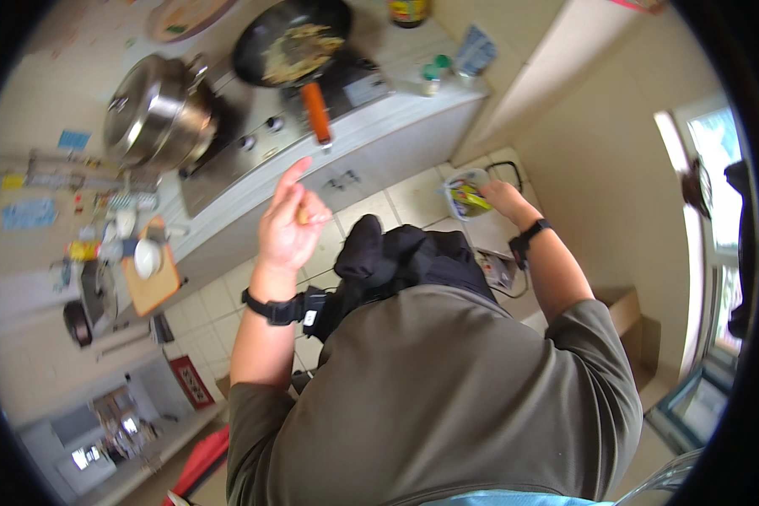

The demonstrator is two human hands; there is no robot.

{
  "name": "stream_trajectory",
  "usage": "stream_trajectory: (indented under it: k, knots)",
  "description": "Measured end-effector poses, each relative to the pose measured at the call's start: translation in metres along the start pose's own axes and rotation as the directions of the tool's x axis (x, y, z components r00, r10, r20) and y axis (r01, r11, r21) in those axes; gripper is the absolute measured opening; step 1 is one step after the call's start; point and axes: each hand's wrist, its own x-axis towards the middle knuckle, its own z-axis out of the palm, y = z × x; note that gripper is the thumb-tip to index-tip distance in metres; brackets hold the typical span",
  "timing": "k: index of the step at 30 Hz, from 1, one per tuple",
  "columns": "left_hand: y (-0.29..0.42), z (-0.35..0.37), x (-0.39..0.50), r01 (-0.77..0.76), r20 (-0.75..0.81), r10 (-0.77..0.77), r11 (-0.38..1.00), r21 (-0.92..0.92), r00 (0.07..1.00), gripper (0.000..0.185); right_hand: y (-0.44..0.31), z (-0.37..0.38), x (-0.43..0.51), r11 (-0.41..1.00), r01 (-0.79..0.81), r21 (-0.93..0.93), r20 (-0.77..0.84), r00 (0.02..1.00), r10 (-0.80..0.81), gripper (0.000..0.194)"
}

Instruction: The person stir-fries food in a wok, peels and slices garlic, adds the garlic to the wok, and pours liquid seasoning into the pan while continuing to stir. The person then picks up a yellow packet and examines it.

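My left hand (289,228) is raised in front of the stove, palm turned up, with the index finger pointing out and the other fingers curled. A small tan patch shows among the curled fingers; whether it is a held object is unclear. Just beyond that hand is the orange handle (317,114) of a black frying pan (245,58). Pale cooked food (300,57) lies in the pan on the stove. At the right, my right hand (505,198) reaches to a waste bin (450,201) containing wrappers (470,197). Its fingertips are blurred, and its grip is hidden.
A lidded steel pot (158,117) stands left of the pan. Green-capped shakers (431,82) stand near the counter's right end. A white bowl (147,258) rests on a cutting board (158,294) by the sink. A cardboard box (632,329) is by the right wall.
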Motion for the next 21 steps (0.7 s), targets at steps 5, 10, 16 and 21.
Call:
stream_trajectory:
  k: [5,10,16,21]
  knots:
    - [0.009,-0.024,-0.014,-0.045,-0.062,0.037,0.99,-0.13,0.997,0.021,-0.015,0.027,0.015,0.863,0.33,-0.384,0.281,0.931,-0.231,0.02]
    - [0.02,-0.05,-0.047,-0.17,-0.196,0.13,0.964,-0.203,0.972,0.018,-0.047,0.065,0.044,0.663,0.63,-0.405,0.426,0.771,-0.473,0.005]
    - [0.041,-0.091,-0.109,-0.051,-0.332,0.043,0.999,-0.015,0.942,0.005,-0.137,0.08,0.03,0.971,0.042,0.236,0.527,0.834,-0.164,0.013]
    - [0.063,-0.15,-0.173,-0.096,-0.49,0.079,0.995,-0.009,0.868,0.013,-0.23,0.107,0.014,0.999,0.038,0.029,0.584,0.81,-0.047,0.013]
